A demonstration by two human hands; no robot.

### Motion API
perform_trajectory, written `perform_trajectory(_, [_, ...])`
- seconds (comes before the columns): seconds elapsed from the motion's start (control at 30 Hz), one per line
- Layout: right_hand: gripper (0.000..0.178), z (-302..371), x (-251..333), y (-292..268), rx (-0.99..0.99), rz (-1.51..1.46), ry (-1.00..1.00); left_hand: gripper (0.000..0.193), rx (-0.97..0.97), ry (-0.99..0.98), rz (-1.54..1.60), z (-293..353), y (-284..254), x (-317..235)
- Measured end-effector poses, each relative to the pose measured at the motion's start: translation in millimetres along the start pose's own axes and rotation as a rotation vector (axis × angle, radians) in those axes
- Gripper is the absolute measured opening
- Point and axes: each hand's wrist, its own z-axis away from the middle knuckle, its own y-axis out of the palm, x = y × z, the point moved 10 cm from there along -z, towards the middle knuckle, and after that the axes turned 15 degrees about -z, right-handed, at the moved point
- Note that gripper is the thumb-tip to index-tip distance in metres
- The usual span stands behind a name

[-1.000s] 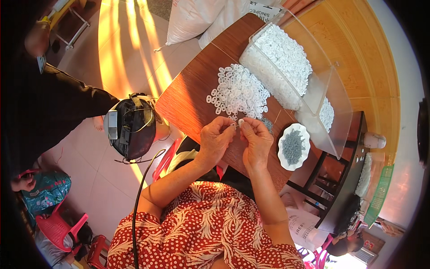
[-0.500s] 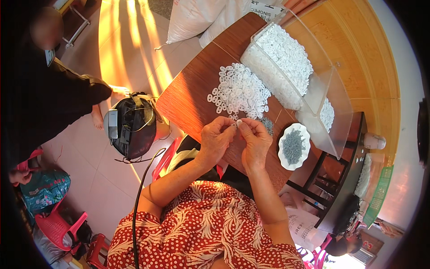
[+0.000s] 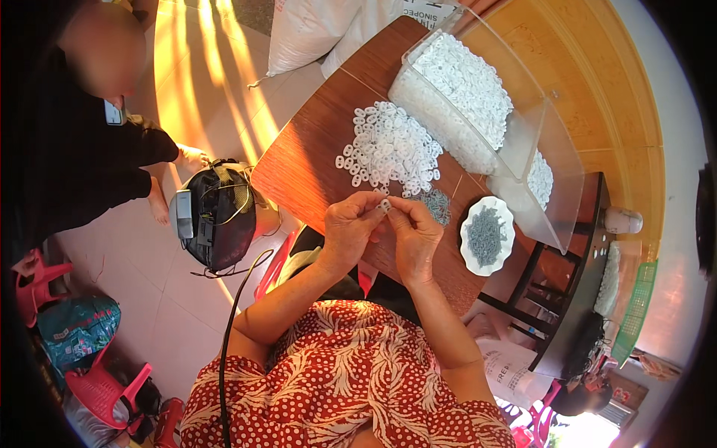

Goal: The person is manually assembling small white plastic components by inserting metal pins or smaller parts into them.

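My left hand (image 3: 351, 228) and my right hand (image 3: 415, 237) meet fingertip to fingertip over the near edge of a brown wooden table (image 3: 306, 164). Together they pinch one small white plastic piece (image 3: 385, 204). Just beyond the fingers lies a heap of the same white plastic pieces (image 3: 392, 149). A small pile of grey metal bits (image 3: 437, 205) sits on the table by my right hand. To the right stands a white dish (image 3: 487, 236) filled with more grey bits.
A clear plastic box (image 3: 478, 112) of white pieces stands at the table's far right. A second person in black (image 3: 82, 149) sits on the floor at left, beside a black fan (image 3: 216, 216). White sacks (image 3: 314, 30) lie beyond the table; pink stools (image 3: 97, 381) are at lower left.
My hands stay together at the table edge, fingers shifting only slightly. The person in black at left has leaned further into view.
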Motion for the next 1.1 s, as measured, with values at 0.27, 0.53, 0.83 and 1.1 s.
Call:
perform_trajectory(0.27, [0.014,0,5,2,0.064,0.080,-0.093,0.020,-0.071,-0.030,0.066,3,0,9])
perform_trajectory(0.53, [0.030,7,22,15,0.152,0.260,-0.273,0.019,-0.064,-0.041,0.197,-1,-3,17])
perform_trajectory(0.83, [0.031,6,18,5,0.121,0.272,-0.238,0.019,-0.021,-0.023,0.108,2,0,14])
perform_trajectory(1.1, [0.030,13,8,-3,0.107,-0.016,-0.128,0.021,-0.016,-0.005,0.123,9,4,4])
